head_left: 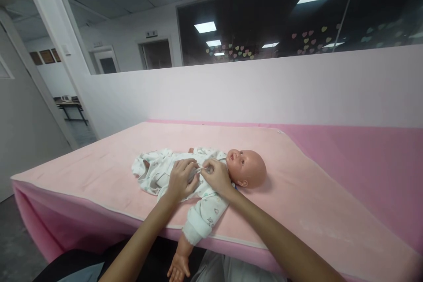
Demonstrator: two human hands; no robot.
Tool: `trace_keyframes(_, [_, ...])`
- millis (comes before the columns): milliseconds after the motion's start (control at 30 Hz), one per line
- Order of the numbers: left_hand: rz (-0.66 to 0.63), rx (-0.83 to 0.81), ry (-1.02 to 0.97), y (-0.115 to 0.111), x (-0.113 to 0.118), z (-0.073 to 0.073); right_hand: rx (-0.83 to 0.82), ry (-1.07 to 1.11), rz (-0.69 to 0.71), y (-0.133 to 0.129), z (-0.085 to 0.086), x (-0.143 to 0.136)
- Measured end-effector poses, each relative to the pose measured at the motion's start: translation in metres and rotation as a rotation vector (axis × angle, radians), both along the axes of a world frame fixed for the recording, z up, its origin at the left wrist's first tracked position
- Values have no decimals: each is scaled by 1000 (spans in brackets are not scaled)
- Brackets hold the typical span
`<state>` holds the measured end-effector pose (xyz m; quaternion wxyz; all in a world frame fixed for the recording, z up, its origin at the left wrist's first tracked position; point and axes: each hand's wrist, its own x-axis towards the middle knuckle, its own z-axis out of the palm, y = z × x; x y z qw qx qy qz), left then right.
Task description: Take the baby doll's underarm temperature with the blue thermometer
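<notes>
A baby doll (pixel 248 168) lies on its back, its head to the right. It wears a white printed baby garment (pixel 211 211), bunched toward the legs on the left. Over the doll's chest, my left hand (pixel 182 178) and my right hand (pixel 216 176) are close together, fingers closed. Between their fingertips runs a thin white cloth tie (pixel 198 170) of the garment, pinched from both sides. The fingers partly hide the garment's front. One doll arm (pixel 180 260) hangs over the near edge of the bed, its sleeve folded back at the wrist.
Beneath the doll is a peach-coloured pad (pixel 317 211) on a pink cover (pixel 363 163), which drapes over the near edge. A low white wall (pixel 264 92) with dark glass above stands behind. At the left is a door (pixel 26 110), with a small table (pixel 71 103) beyond.
</notes>
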<state>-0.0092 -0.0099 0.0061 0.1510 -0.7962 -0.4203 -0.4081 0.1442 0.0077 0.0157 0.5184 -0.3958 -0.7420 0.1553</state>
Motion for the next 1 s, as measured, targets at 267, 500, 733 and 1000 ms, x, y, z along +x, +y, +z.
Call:
trace_keyframes(267, [3,-9,5,1,2,-1,9,2,-26,-1,0,0])
trace_keyframes(500, [-18,-35,21,-1,0,2,-1,12,-23,0,-2,0])
trace_keyframes(733, [-40,-41,-2,3,2,-1,-18,37,-47,-3,0,-2])
trace_keyframes(1000, [-64,1,-5,6,2,-5,-21,42,-35,-2,-1,-1])
